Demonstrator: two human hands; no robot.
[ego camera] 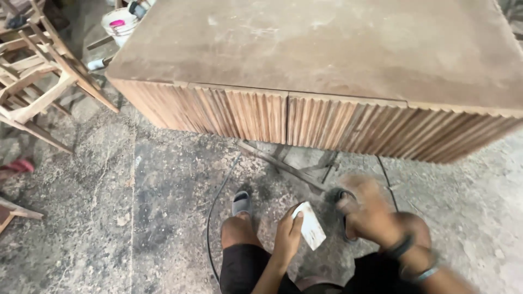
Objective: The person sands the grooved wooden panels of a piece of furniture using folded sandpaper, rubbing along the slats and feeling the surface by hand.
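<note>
Left hand: the left hand (287, 233) is held low over the floor (109, 218), in front of the knees; thumb and fingers pinch one edge of a small pale sheet (310, 226), most likely sandpaper.
Right hand: the right hand (370, 212) is blurred, just right of the sheet and apart from it; I cannot tell whether its fingers are spread or curled. Dark bands sit on its wrist.
Sheet: off the cabinet (327, 60), hanging in the air below its front edge, between the two hands.
Cabinet: a wooden piece with a dusty flat top and a fluted front; the ribbed faces meet at a seam near the middle of the front edge.
Step in hand: judging by the pose, readying the sheet in the hands, not yet touching wood.
Next move calls for: a firm flat grip on the sheet and a reach up to the fluted front, following the grooves lengthwise.
Around: chair frames (38, 71) by the cabinet's left corner, a white bucket (120, 24) beyond it, a cable (215, 207) on the floor.
</note>
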